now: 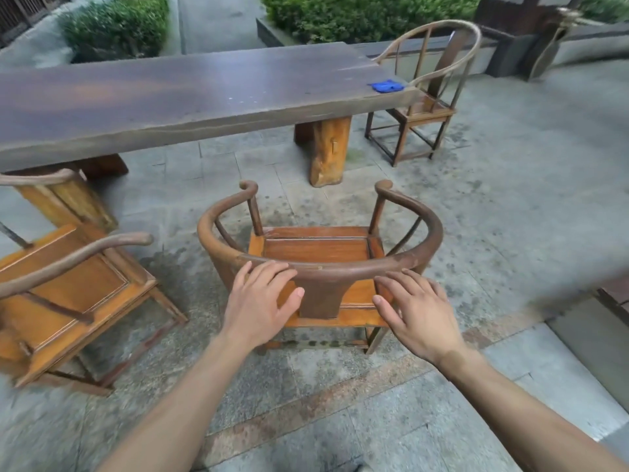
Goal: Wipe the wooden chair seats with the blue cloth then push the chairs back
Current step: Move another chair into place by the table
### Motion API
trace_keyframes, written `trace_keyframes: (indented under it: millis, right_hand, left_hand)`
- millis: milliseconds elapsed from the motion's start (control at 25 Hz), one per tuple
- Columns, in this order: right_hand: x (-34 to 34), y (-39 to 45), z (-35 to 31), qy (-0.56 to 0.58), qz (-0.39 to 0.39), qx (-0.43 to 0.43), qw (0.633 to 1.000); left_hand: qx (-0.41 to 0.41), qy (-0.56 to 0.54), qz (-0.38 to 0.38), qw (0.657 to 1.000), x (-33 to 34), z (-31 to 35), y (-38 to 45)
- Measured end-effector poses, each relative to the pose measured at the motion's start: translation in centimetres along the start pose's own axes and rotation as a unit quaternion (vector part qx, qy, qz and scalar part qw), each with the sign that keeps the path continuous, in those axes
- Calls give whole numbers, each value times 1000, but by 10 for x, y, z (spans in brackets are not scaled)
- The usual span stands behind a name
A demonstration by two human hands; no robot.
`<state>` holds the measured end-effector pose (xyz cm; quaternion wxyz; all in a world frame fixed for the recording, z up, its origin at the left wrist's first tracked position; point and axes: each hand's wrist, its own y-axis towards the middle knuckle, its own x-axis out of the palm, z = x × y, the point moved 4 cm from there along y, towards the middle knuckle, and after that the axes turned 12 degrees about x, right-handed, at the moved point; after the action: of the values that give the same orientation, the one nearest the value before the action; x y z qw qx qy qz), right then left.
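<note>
Both hands reach to the curved back rail of the middle chair (320, 264), which stands short of the long wooden worktop (190, 93). The left hand (262, 303) has its grip relaxed and spread, fingertips touching the rail and holding nothing. The right hand (417, 313) is likewise spread, fingers at the rail's near edge. The blue cloth (386, 86) lies far beyond the right hand, on the worktop's corner. A second chair (68, 294) sits left of the left hand; a third (429, 97) stands beyond the cloth.

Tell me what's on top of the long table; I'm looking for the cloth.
The blue cloth lies near the right end of the long wooden table. Nothing else shows on it, though its left end runs out of view.
</note>
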<state>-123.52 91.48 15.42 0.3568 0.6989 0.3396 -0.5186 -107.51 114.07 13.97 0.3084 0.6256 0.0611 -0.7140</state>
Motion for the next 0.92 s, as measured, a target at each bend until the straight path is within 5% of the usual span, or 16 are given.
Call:
trace_keyframes:
  millis: [360, 760, 920]
  right_hand:
    - [83, 6, 29, 11, -50, 5, 999]
    - [463, 91, 112, -54, -28, 8, 998]
    - [555, 103, 133, -70, 72, 25, 995]
  left_hand:
    - [-44, 18, -21, 999, 84, -25, -29]
    - [-71, 93, -82, 990, 427, -179, -30]
    - [-88, 152, -48, 983, 508, -219, -33]
